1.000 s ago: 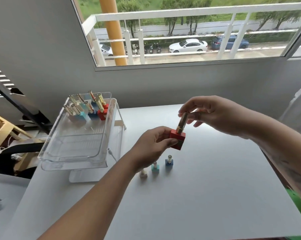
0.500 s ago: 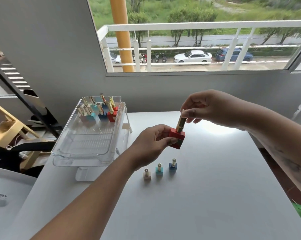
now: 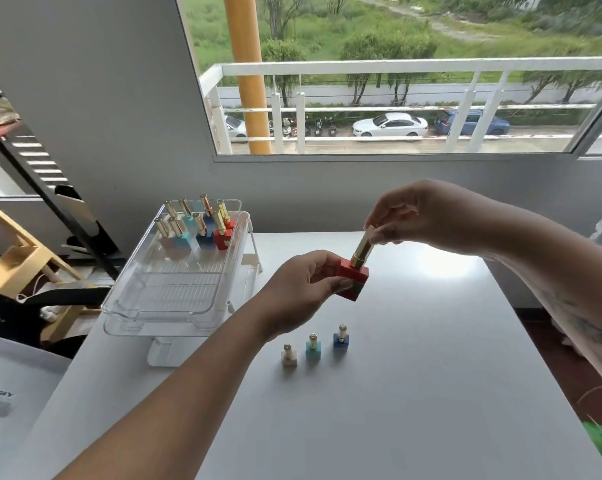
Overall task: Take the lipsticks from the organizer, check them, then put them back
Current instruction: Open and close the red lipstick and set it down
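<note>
Lipstick [image 3: 356, 268], judged light, rigid and slick on its gold tube, is held above the table [image 3: 413, 393], its red square base pinched by the left hand [image 3: 306, 289], its tip by right hand [image 3: 417, 216] fingertips.

The camera tilts up across the three moments, so the window now shows more of the grassy slope beyond the street, and the bench sits lower in the view. The right hand [image 3: 427, 213] rises slightly at the top of the gold tube of the red lipstick [image 3: 356, 268]. A pale tip now shows above the tube, just under the fingers [image 3: 382, 233], where earlier none was visible.
</note>
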The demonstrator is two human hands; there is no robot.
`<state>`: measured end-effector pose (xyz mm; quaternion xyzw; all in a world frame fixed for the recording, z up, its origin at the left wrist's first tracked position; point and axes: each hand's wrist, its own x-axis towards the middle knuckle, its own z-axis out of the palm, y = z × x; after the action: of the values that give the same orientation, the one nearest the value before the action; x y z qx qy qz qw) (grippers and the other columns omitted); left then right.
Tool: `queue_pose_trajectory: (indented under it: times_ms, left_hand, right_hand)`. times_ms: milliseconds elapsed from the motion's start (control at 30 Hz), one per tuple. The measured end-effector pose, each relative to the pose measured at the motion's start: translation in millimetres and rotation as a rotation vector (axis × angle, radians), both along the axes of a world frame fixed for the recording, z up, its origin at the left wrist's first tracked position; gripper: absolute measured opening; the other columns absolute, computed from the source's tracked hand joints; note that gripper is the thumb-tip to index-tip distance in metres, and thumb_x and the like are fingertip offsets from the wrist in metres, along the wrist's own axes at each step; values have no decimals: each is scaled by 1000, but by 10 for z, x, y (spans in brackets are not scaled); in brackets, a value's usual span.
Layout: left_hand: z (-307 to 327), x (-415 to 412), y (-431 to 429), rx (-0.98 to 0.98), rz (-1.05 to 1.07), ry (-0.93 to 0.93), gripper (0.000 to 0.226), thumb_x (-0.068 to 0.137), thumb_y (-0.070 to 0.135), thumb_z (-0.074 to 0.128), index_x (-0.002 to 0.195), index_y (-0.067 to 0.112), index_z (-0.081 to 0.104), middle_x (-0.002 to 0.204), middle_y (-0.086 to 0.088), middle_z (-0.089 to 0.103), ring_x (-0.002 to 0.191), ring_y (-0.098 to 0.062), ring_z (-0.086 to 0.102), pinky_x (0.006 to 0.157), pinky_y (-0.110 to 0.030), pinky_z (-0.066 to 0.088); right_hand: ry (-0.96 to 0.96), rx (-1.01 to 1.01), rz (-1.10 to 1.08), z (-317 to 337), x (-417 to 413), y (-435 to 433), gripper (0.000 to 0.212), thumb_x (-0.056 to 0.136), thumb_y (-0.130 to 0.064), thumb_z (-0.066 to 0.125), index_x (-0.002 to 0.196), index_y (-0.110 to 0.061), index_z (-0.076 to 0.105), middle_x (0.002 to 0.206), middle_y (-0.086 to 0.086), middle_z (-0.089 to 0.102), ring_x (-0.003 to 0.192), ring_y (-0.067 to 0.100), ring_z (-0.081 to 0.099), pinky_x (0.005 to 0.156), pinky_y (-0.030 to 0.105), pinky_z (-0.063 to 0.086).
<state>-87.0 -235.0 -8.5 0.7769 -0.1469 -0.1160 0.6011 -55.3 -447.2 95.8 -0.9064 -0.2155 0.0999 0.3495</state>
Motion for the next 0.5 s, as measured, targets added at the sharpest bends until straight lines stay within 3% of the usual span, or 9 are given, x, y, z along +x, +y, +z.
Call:
queue_pose_trajectory:
  times_ms: [133, 200, 267, 367, 500]
  left_hand:
    - [30, -5, -28, 28, 14, -15, 16, 93, 12, 65, 108, 18, 67, 99, 7, 77, 97, -5, 71, 97, -30, 50]
    - [40, -2, -37, 31, 28, -23, 15, 93, 12, 65, 107, 19, 67, 98, 8, 77, 96, -5, 71, 97, -30, 50]
    - [52, 5, -40, 43, 34, -35, 15, 93, 13, 65, 106, 21, 67, 97, 10, 77, 95, -2, 71, 94, -26, 50]
    - [62, 23, -47, 65, 40, -44, 16, 93, 13, 66, 106, 21, 68, 96, 11, 77, 93, 0, 70, 88, -19, 49]
    - [63, 46, -71, 82, 43, -52, 17, 92, 12, 66, 107, 19, 68, 95, 13, 77, 92, 1, 70, 82, -10, 48]
  right_hand:
    - [-29, -122, -2, 35, 5, -2, 23, 76, -46, 71, 88, -27, 72, 78, -9, 74, 68, -1, 65, 68, 22, 51]
    - [-21, -188, -11, 64, -9, -13, 45, 68, -57, 69, 107, -35, 67, 91, -15, 72, 80, -3, 67, 76, 23, 51]
    - [3, -144, 7, 97, -21, -26, 55, 67, -51, 74, 120, -43, 59, 104, -22, 68, 87, -6, 67, 80, 22, 51]
    - [-7, -128, 51, 127, -29, -36, 35, 79, -32, 75, 110, -46, 66, 105, -23, 69, 90, -4, 67, 87, 27, 52]
    - [-25, -137, 48, 129, -14, -35, 18, 82, -29, 73, 98, -35, 73, 91, -19, 75, 88, -1, 69, 92, 33, 53]
